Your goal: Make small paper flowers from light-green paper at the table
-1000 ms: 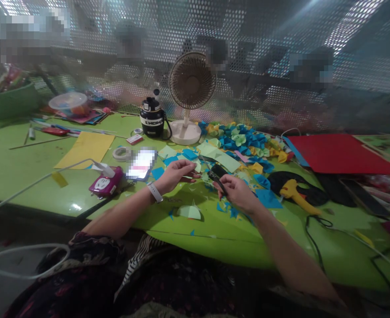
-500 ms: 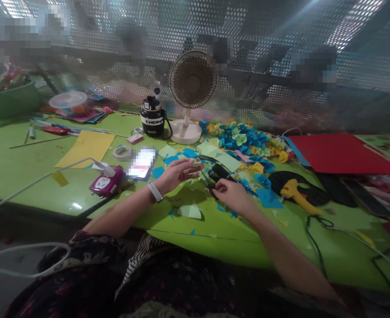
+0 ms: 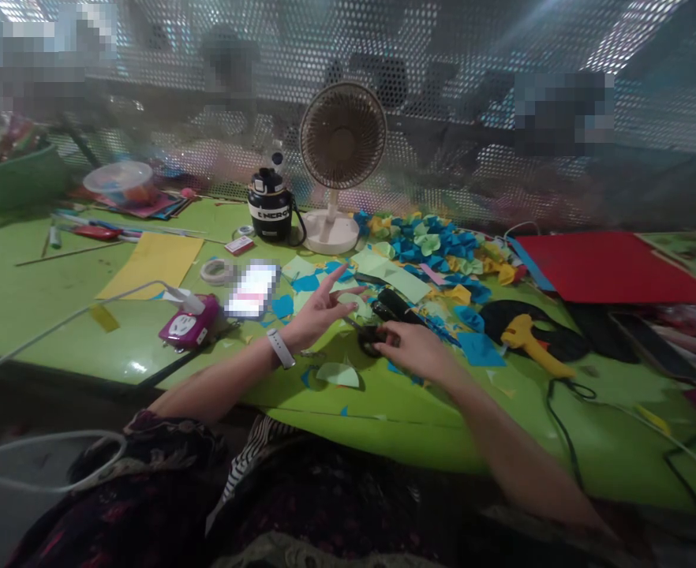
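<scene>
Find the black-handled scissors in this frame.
In the head view, the black-handled scissors are held in the person's right hand, among paper scraps, just right of the left hand and just below a black object.

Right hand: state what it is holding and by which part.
The right hand appears to hold black-handled scissors by the black finger loop, with the fingertips at the handle.

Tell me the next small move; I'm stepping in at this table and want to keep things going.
Probably lower the left hand onto the pale green paper by its fingertips to steady it, since those fingers are spread and hold nothing, while the right hand is at the black-handled scissors.
</scene>
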Demonstrator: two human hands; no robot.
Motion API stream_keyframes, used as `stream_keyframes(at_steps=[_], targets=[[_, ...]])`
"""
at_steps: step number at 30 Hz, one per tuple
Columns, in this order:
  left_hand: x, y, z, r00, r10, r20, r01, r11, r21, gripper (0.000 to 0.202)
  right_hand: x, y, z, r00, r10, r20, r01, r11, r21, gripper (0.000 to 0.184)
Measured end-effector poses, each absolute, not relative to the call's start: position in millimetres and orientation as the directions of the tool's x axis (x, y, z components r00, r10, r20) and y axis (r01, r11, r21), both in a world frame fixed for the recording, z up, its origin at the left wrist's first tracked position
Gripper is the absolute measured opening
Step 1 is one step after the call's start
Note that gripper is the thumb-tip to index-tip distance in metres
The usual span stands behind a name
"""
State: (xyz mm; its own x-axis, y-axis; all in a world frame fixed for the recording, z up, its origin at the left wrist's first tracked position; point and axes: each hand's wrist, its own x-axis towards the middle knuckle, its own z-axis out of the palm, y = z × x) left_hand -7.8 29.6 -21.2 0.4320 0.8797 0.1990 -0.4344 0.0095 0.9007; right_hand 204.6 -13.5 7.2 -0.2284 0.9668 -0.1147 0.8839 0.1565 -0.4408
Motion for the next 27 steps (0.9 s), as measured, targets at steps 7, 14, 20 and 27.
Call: stream_keyframes(at_steps=[7,14,20,27], targets=[[-0.2,13.5,-20.5,0.550,0.779,0.301,-0.325,-0.132,0.937,0.077,192.7,-16.6,3.5,-0.204,0.978,-0.033,0.361,0.044,-0.932,0.037],[-18.1,30.3,-2.9,0.566,0.766,0.304,-0.296,-0.155,0.942,0.060,188.8,-24.1,9.2,-0.329,0.934,-0.136,0.335,-0.019,-0.942,0.044],[-27.3,43.2,1.7,0.314,0.913,0.259,-0.224,-0.194,0.955,0.044,180.3,-45.2,9.3,-0.482,0.788,-0.383,0.543,-0.074,-0.837,0.037],[-27.9,46.3,-5.4,0.499,0.850,0.171,-0.002,-0.196,0.981,0.035,166.2,-52.9,-9.3,-0.485,0.854,-0.186,0.681,0.236,-0.693,0.017]])
